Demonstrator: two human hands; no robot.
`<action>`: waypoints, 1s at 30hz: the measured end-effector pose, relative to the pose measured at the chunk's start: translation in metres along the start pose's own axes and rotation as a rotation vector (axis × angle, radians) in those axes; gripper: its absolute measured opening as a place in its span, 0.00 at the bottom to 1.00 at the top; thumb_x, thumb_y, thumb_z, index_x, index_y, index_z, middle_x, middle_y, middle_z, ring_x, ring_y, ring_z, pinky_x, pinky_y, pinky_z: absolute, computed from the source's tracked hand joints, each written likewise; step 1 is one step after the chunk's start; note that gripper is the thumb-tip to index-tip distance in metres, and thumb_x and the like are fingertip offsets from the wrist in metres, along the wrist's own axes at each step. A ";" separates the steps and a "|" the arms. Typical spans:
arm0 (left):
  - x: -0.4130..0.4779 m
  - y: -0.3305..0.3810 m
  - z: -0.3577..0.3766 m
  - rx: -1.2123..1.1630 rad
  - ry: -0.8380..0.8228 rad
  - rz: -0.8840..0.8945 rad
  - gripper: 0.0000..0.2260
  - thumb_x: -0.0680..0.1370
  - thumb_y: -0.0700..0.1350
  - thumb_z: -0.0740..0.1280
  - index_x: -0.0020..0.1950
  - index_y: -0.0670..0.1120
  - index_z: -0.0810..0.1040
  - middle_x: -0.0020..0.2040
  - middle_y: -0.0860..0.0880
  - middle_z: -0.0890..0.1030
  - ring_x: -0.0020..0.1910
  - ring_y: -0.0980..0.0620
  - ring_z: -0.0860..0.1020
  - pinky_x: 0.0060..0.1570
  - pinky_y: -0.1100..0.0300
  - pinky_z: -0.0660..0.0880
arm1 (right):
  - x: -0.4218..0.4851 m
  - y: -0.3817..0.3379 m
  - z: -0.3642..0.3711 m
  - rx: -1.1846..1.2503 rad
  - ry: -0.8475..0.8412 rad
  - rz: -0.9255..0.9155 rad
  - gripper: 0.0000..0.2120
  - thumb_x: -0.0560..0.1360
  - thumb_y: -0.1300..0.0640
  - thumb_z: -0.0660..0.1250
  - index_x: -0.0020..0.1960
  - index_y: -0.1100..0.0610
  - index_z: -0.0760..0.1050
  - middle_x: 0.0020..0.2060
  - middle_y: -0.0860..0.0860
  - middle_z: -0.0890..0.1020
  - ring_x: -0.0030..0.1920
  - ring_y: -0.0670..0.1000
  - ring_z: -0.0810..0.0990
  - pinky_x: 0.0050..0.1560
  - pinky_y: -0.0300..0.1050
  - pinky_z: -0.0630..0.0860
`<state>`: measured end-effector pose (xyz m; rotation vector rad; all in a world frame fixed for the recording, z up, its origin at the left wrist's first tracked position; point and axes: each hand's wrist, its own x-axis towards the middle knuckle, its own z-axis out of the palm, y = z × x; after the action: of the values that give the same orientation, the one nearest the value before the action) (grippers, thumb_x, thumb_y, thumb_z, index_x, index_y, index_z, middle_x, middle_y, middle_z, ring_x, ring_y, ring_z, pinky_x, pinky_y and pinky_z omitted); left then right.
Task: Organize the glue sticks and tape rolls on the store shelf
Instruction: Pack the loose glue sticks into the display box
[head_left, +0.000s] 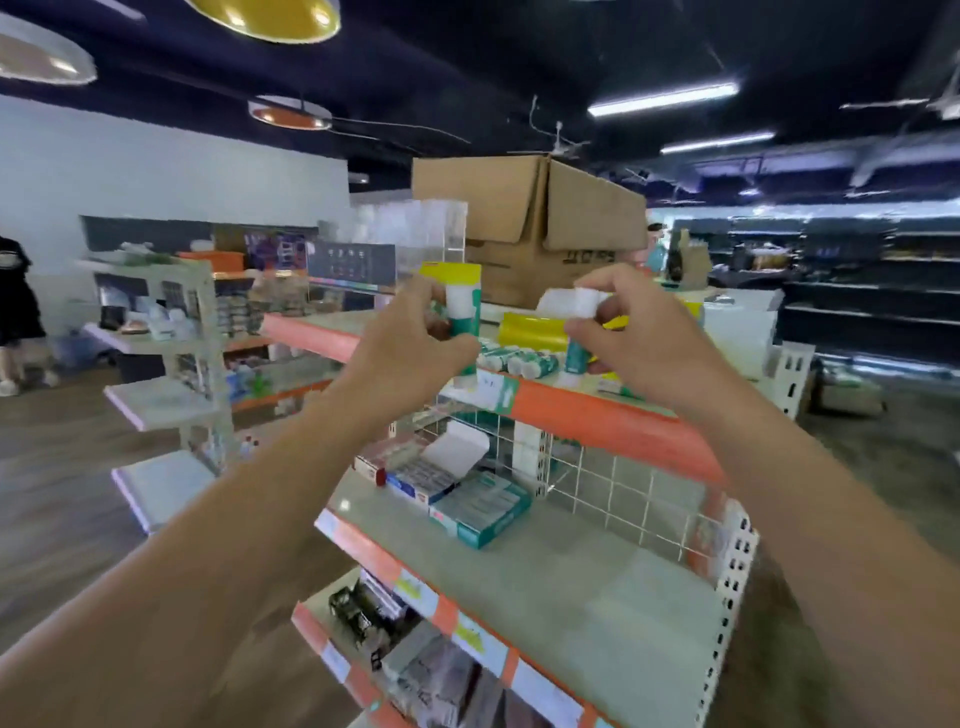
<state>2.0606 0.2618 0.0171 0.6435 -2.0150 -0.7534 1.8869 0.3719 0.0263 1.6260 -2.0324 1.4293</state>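
Note:
My left hand (415, 343) grips a teal and white glue stick (462, 312) upright above the top shelf (597, 415). In my right hand (644, 327) a second teal glue stick (576, 356) is gripped, with white packaging (571, 301) showing above the fingers. Between my hands several more glue sticks (519, 361) lie on their sides on the top shelf. Behind them are a yellow box (532, 332) lying flat and a yellow-topped pack (452, 273) standing behind my left hand. No tape rolls are clearly visible.
A large cardboard box (530, 228) and a clear acrylic stand (415, 228) are at the back of the top shelf. The shelf below holds teal and white boxes (483, 509) and a white wire divider (597, 488). Another shelf unit (171, 364) stands at left, with a person (15, 306) beyond it.

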 end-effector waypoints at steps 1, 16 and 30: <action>0.005 -0.005 -0.006 -0.010 -0.027 0.012 0.09 0.71 0.44 0.68 0.46 0.55 0.70 0.43 0.51 0.80 0.38 0.50 0.79 0.44 0.46 0.79 | 0.003 -0.003 0.004 -0.025 0.023 0.011 0.12 0.72 0.55 0.70 0.53 0.45 0.72 0.38 0.43 0.77 0.43 0.53 0.81 0.50 0.58 0.79; 0.107 -0.051 -0.006 -0.079 -0.187 0.206 0.11 0.72 0.45 0.70 0.52 0.48 0.73 0.44 0.52 0.80 0.44 0.50 0.79 0.43 0.54 0.76 | 0.065 -0.010 0.039 -0.302 0.023 0.096 0.16 0.73 0.58 0.66 0.60 0.49 0.73 0.41 0.40 0.74 0.40 0.47 0.79 0.46 0.50 0.79; 0.200 -0.094 -0.007 -0.082 -0.446 0.266 0.08 0.73 0.41 0.70 0.48 0.50 0.74 0.44 0.49 0.82 0.35 0.59 0.80 0.35 0.62 0.79 | 0.143 -0.017 0.082 -0.324 -0.123 0.161 0.12 0.75 0.56 0.68 0.57 0.50 0.74 0.43 0.47 0.81 0.35 0.43 0.82 0.34 0.38 0.82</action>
<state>1.9831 0.0593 0.0621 0.1572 -2.3955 -0.8665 1.8781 0.2167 0.0846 1.4743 -2.3633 0.9932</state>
